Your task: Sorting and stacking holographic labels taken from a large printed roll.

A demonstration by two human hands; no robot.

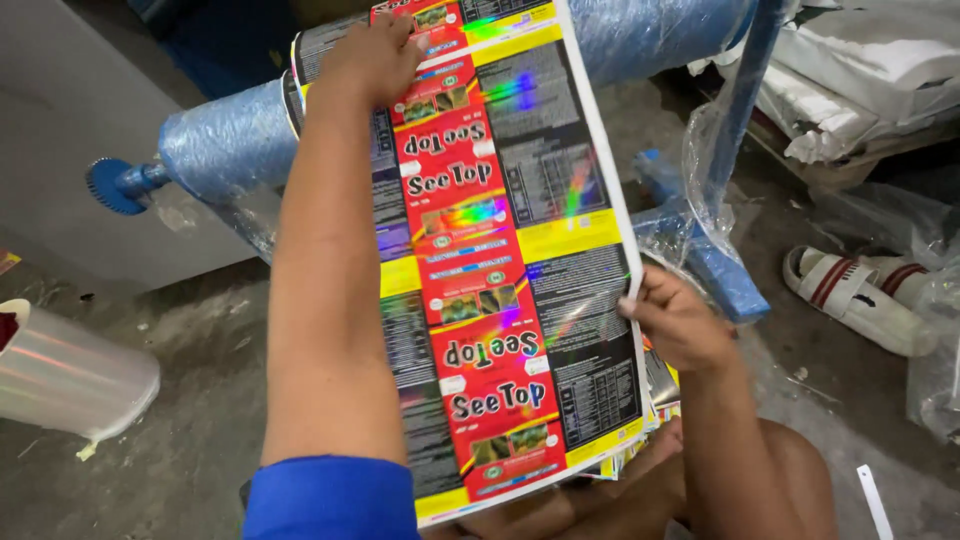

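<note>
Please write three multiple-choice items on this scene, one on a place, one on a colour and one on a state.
1. Where does the left hand rest?
A. on the far end of the printed sheet
B. on the sandals
C. on the floor

2. What colour is the film-wrapped roller behind the sheet?
A. green
B. blue
C. orange

3. How does the right hand meet the sheet?
A. it hangs clear of it
B. it lies flat on its middle
C. its grip pinches the right edge

Answers: 1 A, the hand lies on the sheet's top end; 2 B, the wrap looks blue; 3 C, the fingers close on that edge.
</note>
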